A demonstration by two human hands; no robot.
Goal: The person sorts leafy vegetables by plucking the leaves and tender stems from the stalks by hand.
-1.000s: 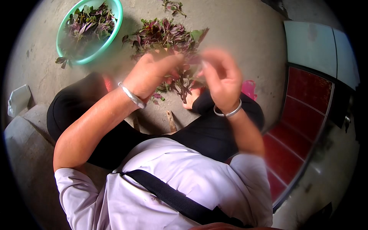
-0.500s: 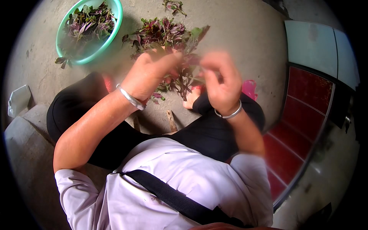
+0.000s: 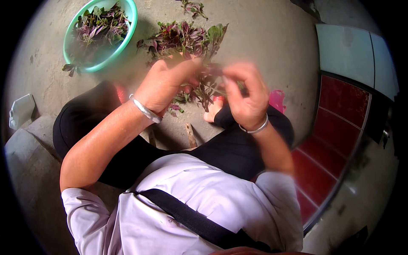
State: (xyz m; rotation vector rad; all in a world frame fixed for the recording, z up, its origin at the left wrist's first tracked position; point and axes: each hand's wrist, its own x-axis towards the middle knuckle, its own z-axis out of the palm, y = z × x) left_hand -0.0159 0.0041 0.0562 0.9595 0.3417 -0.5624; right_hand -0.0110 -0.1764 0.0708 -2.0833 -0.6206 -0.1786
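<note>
My left hand point(image 3: 172, 78), with a silver bangle at the wrist, is closed on a sprig of purple-green leafy greens point(image 3: 216, 39). Its leaves show above and below the fingers. Facing it, my right hand point(image 3: 247, 91) has thumb and forefinger pinched together at the sprig's right side. Haze blurs both sets of fingertips, and the exact spot of the pinch is hard to make out. Just beyond my hands a pile of the same greens point(image 3: 176, 37) lies on the floor. At the upper left, a turquoise basin point(image 3: 134, 29) holds more loose leaves.
A few stray sprigs point(image 3: 195, 9) lie on the concrete floor point(image 3: 263, 29) past the pile. Near my right knee is a pink plastic item point(image 3: 277, 100). Red tiles point(image 3: 340, 102) line a ledge on the right. A whitish plastic piece point(image 3: 22, 111) stands at far left.
The sprig's leafy top now stands more upright and shows clearer between my hands. My right fingers have closed in on the sprig; my left hand has hardly moved.
</note>
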